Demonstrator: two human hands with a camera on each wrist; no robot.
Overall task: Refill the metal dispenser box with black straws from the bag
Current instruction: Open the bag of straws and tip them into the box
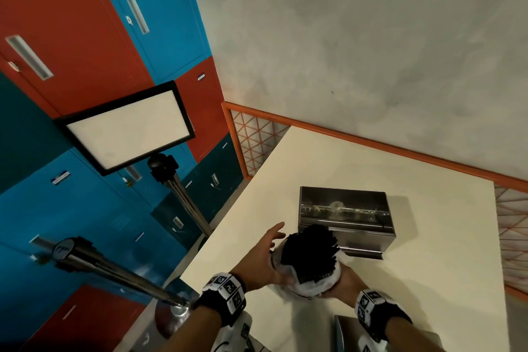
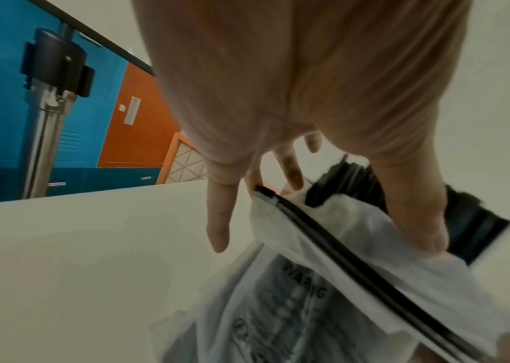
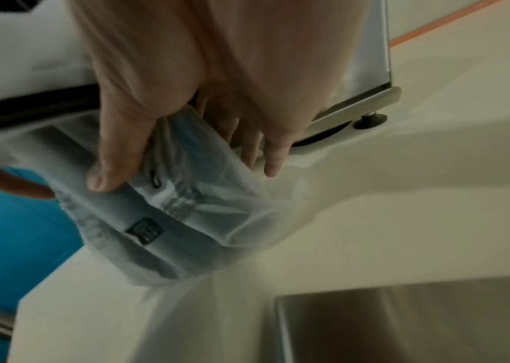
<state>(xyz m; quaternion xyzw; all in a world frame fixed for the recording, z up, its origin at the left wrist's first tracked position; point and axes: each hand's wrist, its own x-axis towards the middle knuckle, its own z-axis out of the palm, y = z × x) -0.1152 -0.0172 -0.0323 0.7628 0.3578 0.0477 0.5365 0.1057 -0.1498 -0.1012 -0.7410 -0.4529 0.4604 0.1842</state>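
Observation:
The metal dispenser box (image 1: 345,217) stands on the cream table (image 1: 428,251) with its top open. Just in front of it, a thick bundle of black straws (image 1: 310,251) sticks out of a clear plastic bag (image 1: 311,286). My right hand (image 1: 341,277) grips the bag's lower part (image 3: 185,221), with the thumb (image 3: 114,159) and fingers curled round it. My left hand (image 1: 271,243) lies along the bundle's left side with straight fingers (image 2: 219,221). Its thumb (image 2: 415,216) rests on the bag's zip rim (image 2: 340,250) beside the straws (image 2: 471,221). The box's foot (image 3: 368,120) shows behind my right fingers.
A flat metal plate (image 1: 345,331) lies on the table near my right wrist. The table's left edge drops to the floor, where two stanchion posts (image 1: 183,197) and a framed sign (image 1: 128,128) stand before coloured lockers. An orange rail (image 1: 400,146) runs along the far edge.

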